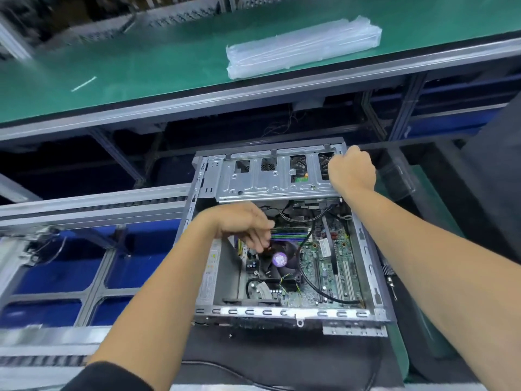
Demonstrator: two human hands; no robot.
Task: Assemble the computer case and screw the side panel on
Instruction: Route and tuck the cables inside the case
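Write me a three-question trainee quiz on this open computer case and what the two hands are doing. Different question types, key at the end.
1. True or false: the side panel is already screwed onto the computer case.
2. Multiple choice: the right hand is at (A) the near edge of the case, (B) the far right corner of the metal drive cage, (C) the wrapped package on the green bench.
3. Fill in: the left hand hangs over the inside of the case, just above the round purple label on the ____.

Key: 1 false; 2 B; 3 cooler fan.
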